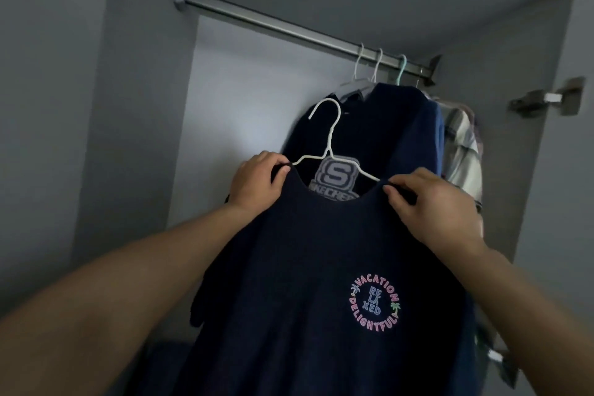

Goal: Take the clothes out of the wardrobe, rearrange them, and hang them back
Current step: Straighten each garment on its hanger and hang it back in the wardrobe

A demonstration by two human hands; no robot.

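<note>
The wardrobe rail (289, 27) runs above and beyond both hands, sloping down to the right, bare at its left. Hung clothes (379, 138) crowd its right end, directly behind the fingers. The navy shirt (315, 267) hangs below them. Left hand (257, 180) and right hand (434, 206) each pinch a shoulder. The white hanger (328, 145) hook rises between them, nearer the left hand.

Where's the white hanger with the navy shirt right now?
In the head view the white hanger is mid-frame, off the rail, inside the navy shirt that the left hand and right hand hold by the shoulders before the hung clothes.
</note>
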